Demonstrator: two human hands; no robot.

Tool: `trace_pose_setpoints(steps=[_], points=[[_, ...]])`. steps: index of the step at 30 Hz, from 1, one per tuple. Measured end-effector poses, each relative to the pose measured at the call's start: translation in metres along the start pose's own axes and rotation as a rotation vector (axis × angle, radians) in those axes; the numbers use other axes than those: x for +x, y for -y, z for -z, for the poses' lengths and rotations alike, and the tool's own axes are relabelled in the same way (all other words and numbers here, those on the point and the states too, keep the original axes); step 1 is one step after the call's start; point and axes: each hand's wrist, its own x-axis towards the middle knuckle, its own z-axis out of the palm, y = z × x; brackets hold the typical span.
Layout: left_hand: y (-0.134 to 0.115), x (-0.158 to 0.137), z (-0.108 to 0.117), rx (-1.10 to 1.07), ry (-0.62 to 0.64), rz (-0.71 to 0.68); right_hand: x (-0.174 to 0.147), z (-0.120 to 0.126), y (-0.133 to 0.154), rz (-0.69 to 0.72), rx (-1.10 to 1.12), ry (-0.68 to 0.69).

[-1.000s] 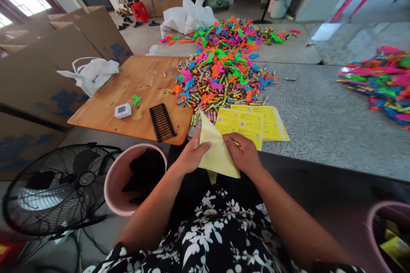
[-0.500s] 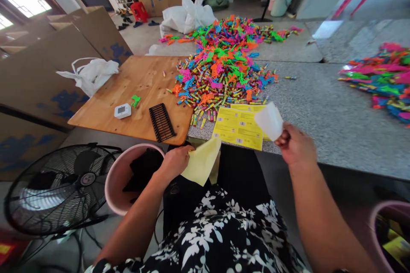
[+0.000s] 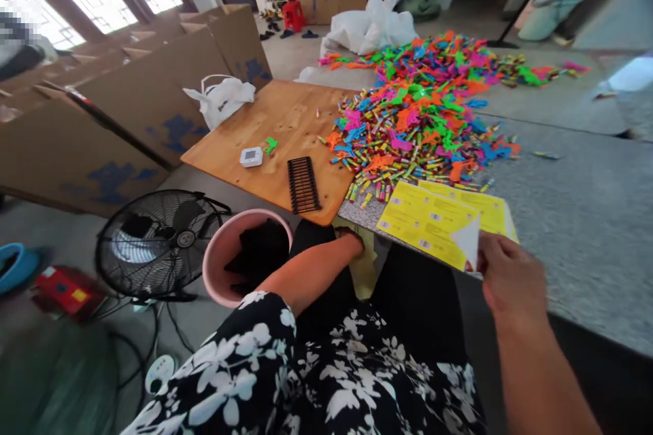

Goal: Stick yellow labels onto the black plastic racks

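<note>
My right hand [image 3: 513, 275] pinches the near right corner of a yellow printed sheet [image 3: 421, 214] at the table's front edge. That corner is bent up and shows a white underside. A second yellow sheet [image 3: 490, 209] lies partly beneath it. My left hand [image 3: 352, 242] reaches down at the table edge, above my lap; its fingers are mostly hidden. Close to it, pale yellow paper [image 3: 364, 273] hangs between my legs. Beyond the sheets rises a heap of colourful plastic toy guns [image 3: 408, 115] mixed with small printed tubes.
On the wooden board [image 3: 286, 109] are a black slatted rack [image 3: 303, 185], a white device with a display [image 3: 251, 157], a green toy piece [image 3: 271, 145] and a white bag [image 3: 224, 98]. A pink bucket [image 3: 214, 272] and a black fan [image 3: 153, 245] stand at left, before cardboard boxes [image 3: 153, 88].
My left hand has lowered the pale yellow paper toward my lap. My right hand, which held a small white piece, now grips the printed sheet's corner. The view has swung left.
</note>
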Motion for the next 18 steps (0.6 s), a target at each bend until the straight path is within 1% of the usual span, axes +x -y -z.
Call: trace_pose_setpoints(steps=[2, 4, 5, 6, 7, 8, 9, 10, 11, 12, 13, 14, 16, 18], points=[[0.006, -0.015, 0.003, -0.049, 0.022, -0.039, -0.001, 0.0, 0.0, -0.005, -0.086, 0.012], [0.016, -0.042, 0.01, -0.104, 0.03, -0.115, 0.001, 0.002, -0.002, -0.011, -0.107, 0.041], [0.023, -0.057, 0.017, -0.148, -0.01, -0.153, 0.003, 0.003, -0.003, -0.012, -0.107, 0.053], [0.032, -0.071, 0.027, -0.201, -0.084, -0.18, 0.004, 0.003, -0.004, -0.009, -0.106, 0.061], [0.043, -0.082, 0.038, -0.276, -0.24, -0.172, 0.005, 0.001, -0.005, -0.002, -0.106, 0.069], [0.055, -0.09, 0.051, -0.316, -0.452, -0.073, 0.006, -0.001, -0.005, 0.007, -0.111, 0.074], [0.067, -0.094, 0.064, -0.316, -0.653, 0.079, 0.005, -0.005, -0.004, 0.021, -0.127, 0.084], [0.079, -0.094, 0.077, -0.291, -0.795, 0.254, 0.003, -0.009, -0.002, 0.043, -0.152, 0.093], [0.091, -0.091, 0.087, -0.26, -0.853, 0.425, 0.001, -0.014, 0.0, 0.067, -0.186, 0.114], [0.101, -0.086, 0.095, -0.244, -0.844, 0.562, -0.001, -0.02, 0.002, 0.094, -0.221, 0.138], [0.109, -0.08, 0.101, -0.244, -0.793, 0.657, -0.005, -0.025, 0.004, 0.115, -0.245, 0.164], [0.115, -0.073, 0.104, -0.261, -0.729, 0.713, -0.008, -0.031, 0.005, 0.132, -0.258, 0.187], [0.121, -0.063, 0.107, -0.299, -0.655, 0.741, -0.015, -0.041, 0.006, 0.166, -0.252, 0.224], [0.124, -0.058, 0.106, -0.306, -0.646, 0.724, -0.023, -0.049, 0.003, 0.224, -0.224, 0.225]])
